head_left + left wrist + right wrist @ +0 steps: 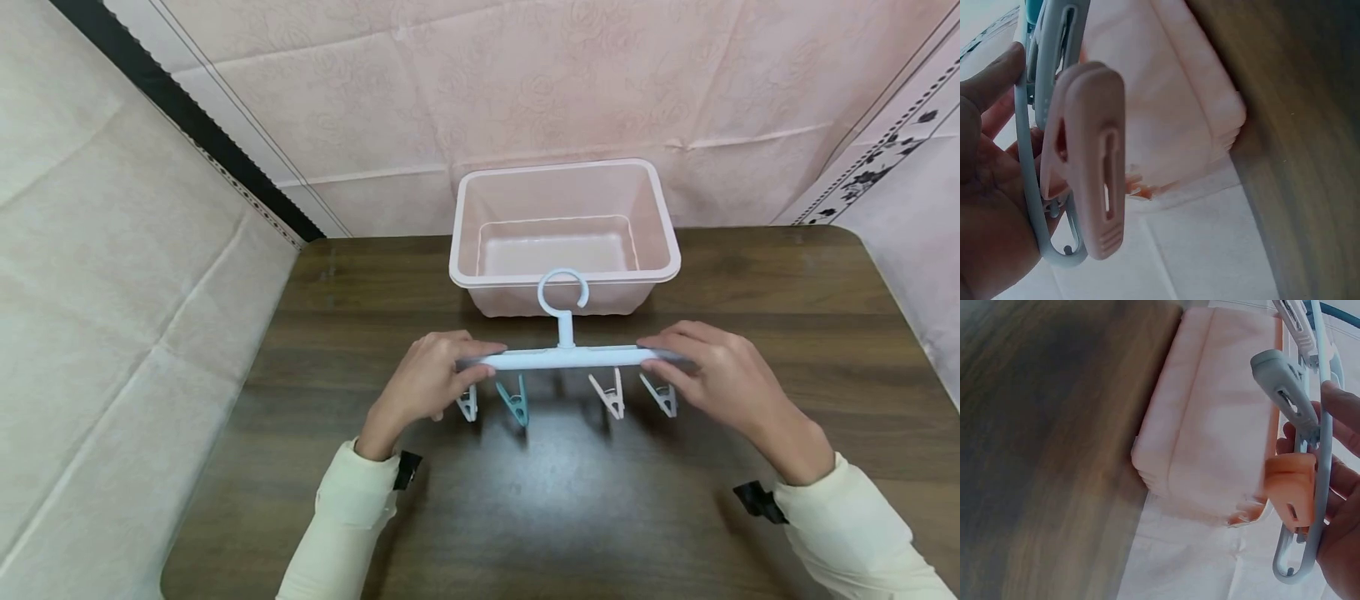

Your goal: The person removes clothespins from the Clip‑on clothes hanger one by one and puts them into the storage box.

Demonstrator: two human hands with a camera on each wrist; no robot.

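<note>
A pale blue clip hanger (566, 358) is held level over the table, its open hook pointing toward the far side. My left hand (427, 379) grips its left end between thumb and fingers, and my right hand (720, 379) pinches the right end the same way. From the bar hang several clips, among them a teal clip (515, 406), a pale pink clip (610, 398) and a grey-blue clip (663, 398). At the left end the left wrist view shows a pink clip (1097, 162); an orange clip (1291, 490) is by my right palm.
Behind the hanger, a pink plastic basin (465, 275) stands at the far edge of the dark wooden table (525, 517); the hook overlaps its front wall in the head view. Pale patterned cloth (525, 83) hangs behind the table, with more cloth on both sides.
</note>
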